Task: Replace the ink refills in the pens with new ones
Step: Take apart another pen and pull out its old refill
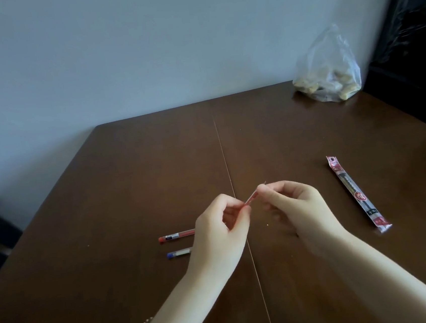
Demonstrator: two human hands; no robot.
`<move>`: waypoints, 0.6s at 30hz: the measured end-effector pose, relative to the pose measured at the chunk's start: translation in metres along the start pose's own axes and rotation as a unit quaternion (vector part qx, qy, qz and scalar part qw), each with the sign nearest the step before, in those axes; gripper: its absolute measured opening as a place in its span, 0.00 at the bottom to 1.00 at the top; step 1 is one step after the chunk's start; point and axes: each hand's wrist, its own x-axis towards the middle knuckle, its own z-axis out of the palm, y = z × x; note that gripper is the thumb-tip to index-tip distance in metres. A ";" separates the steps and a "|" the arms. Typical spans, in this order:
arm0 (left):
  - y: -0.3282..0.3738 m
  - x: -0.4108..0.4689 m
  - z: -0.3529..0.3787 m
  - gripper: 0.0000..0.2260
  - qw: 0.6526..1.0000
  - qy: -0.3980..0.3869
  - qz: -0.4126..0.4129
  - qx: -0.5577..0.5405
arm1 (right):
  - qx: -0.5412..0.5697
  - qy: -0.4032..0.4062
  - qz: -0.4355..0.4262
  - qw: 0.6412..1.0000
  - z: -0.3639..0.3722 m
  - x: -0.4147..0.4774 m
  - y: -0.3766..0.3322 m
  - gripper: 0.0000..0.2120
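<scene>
Both hands are raised over the middle of the brown table point(130, 183), pinching a thin red refill point(252, 198) between them. My left hand point(221, 228) grips its lower end. My right hand point(298, 205) holds its upper end, where a fine tip pokes out above the fingers. A red pen point(176, 235) lies on the table left of my left hand, its right end hidden behind that hand. Just below it lies a blue-capped pen point(179, 252), also partly hidden. A long red packet of refills point(356, 193) lies to the right.
A clear plastic bag point(328, 70) with pale lumps inside stands at the table's far right corner. A dark cabinet point(409, 43) rises beyond the right edge. A seam runs down the table's middle. A beaded bracelet is on my left wrist.
</scene>
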 end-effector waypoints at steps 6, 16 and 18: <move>-0.002 -0.002 -0.001 0.03 0.993 0.009 0.107 0.050 | 0.052 0.001 0.024 0.998 0.006 0.002 -0.001 0.11; 0.005 -0.002 -0.005 0.07 0.997 -0.077 -0.008 -0.019 | 0.145 0.005 0.012 0.989 0.003 -0.004 0.008 0.09; 0.007 -0.002 -0.007 0.09 0.992 -0.102 -0.036 -0.064 | 0.146 0.008 0.003 0.989 0.002 -0.006 0.009 0.08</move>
